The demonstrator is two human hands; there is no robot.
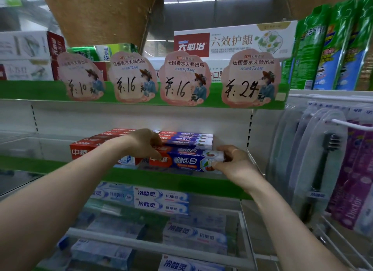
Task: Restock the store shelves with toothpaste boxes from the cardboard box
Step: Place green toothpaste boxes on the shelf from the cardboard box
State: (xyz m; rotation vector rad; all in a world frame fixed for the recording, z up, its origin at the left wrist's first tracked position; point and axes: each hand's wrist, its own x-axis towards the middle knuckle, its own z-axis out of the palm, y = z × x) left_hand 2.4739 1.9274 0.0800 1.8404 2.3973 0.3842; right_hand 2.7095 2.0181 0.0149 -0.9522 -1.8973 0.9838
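A red and blue toothpaste box (185, 161) lies lengthwise at the front of the middle shelf (161, 179). My left hand (144, 142) grips its left end from above. Around its right end curl the fingers of my right hand (235, 162). Behind it sits a stack of matching blue boxes (187, 138). Left of that stack are red toothpaste boxes (88, 143), partly hidden by my left forearm. A brown cardboard flap (101, 14) hangs at the top of the view.
Pink price tags (183, 80) line the green edge of the upper shelf. Lower shelves hold light blue toothpaste boxes (161, 200). Toothbrush packs (323, 159) hang on hooks at the right. Green and blue packages (331, 46) stand at the upper right.
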